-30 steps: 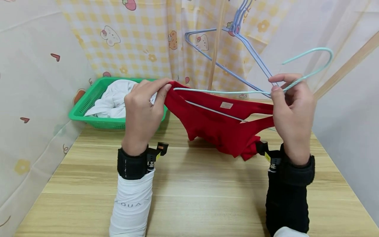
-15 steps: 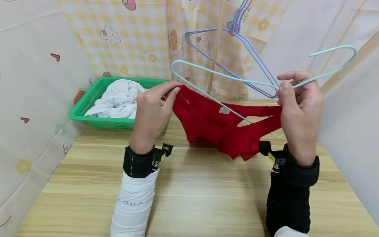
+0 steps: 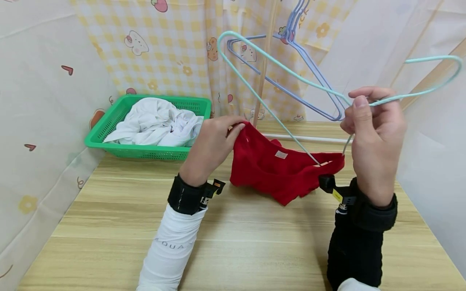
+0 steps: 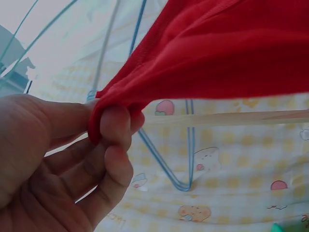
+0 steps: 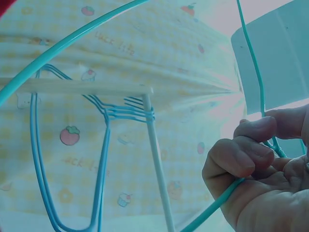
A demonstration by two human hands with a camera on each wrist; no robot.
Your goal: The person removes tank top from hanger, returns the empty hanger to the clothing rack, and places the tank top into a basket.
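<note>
A red garment [image 3: 280,169] hangs low over the wooden table [image 3: 233,242], partly threaded on a light teal wire hanger [image 3: 276,66]. My left hand [image 3: 214,147] pinches the garment's left edge between thumb and fingers; the left wrist view shows that pinch on the red garment [image 4: 217,53] by my left hand [image 4: 104,125]. My right hand [image 3: 371,129] grips the hanger at its neck, below the hook [image 3: 437,72]. In the right wrist view my right hand [image 5: 256,159] curls round the teal hanger [image 5: 72,43] wire.
A green basket [image 3: 109,133] with white cloth [image 3: 156,123] stands at the back left. Blue wire hangers [image 3: 302,52] hang on a pale rack pole [image 3: 267,60] behind the hands. Patterned curtains close the back and sides.
The right hand has tilted the teal hanger up, its left shoulder rising high. The left hand moved right and down with the garment's edge, so the garment bunched and sank toward the table.
</note>
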